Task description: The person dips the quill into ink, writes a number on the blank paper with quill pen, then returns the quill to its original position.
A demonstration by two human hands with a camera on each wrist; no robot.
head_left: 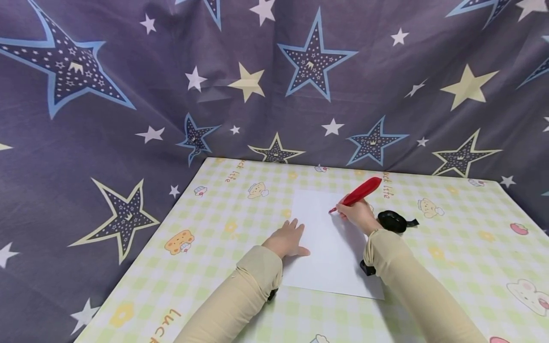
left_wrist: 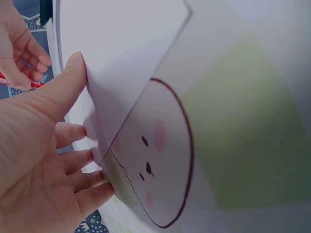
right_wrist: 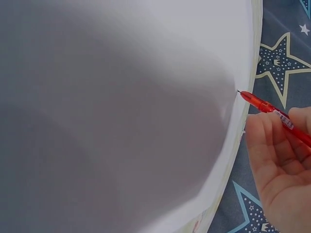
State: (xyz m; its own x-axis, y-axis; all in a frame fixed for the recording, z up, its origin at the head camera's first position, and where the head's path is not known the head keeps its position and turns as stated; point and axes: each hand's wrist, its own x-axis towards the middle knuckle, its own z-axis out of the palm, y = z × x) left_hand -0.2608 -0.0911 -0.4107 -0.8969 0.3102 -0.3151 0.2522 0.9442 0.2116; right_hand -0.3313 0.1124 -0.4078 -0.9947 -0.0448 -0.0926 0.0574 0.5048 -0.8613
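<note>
A white sheet of paper (head_left: 328, 257) lies on the checked tabletop. My right hand (head_left: 358, 214) pinches a red pen (head_left: 362, 190) above the upper part of the sheet. The pen's wide upper end slants up to the right, and its fine tip is at the paper; whether it touches cannot be told. In the right wrist view a barcode label shows on the red pen (right_wrist: 265, 105). My left hand (head_left: 286, 239) rests at the sheet's left edge with fingers extended. In the left wrist view the thumb of the left hand (left_wrist: 48, 160) lies along the paper (left_wrist: 116, 43).
The tabletop (head_left: 206, 286) has a green checked cover with cartoon prints. A dark star-patterned cloth (head_left: 266, 109) hangs behind and to the left of it. Beside the right wrist is a black rounded object (head_left: 392, 222) with a short tab.
</note>
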